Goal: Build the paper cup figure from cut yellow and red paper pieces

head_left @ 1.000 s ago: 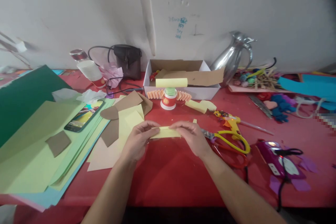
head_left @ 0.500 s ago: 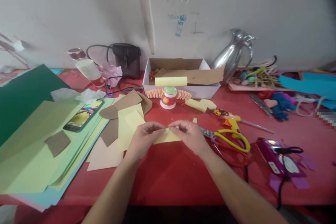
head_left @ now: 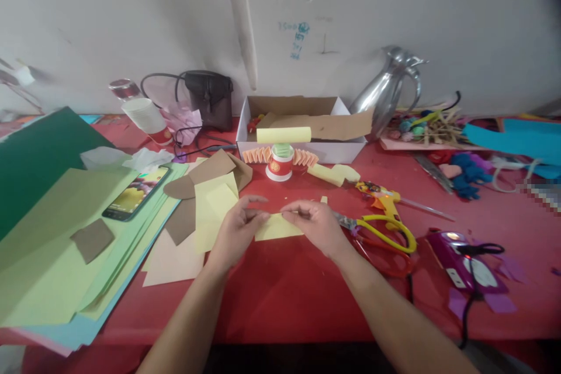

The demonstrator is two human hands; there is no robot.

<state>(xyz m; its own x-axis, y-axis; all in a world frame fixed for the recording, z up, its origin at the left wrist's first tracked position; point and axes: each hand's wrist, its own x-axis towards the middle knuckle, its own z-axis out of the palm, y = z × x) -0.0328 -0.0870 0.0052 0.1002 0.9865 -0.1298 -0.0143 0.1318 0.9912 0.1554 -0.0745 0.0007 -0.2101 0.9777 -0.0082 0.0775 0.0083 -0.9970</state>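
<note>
Yellow paper (head_left: pixel 278 229), held over the near middle of the worktop (head_left: pixel 263 298), on the near side of a red-and-white cup (head_left: pixel 279 172) and left of scissors (head_left: pixel 348 222). Pinched at its far edge between fingers and thumb of the right hand (head_left: pixel 322 225). Seen broader than a second ago, with the left hand (head_left: pixel 236 231) now raising its index finger off the thumb; whether gripping there, impossible to make out. Seemingly adjusting the hold along that edge.
</note>
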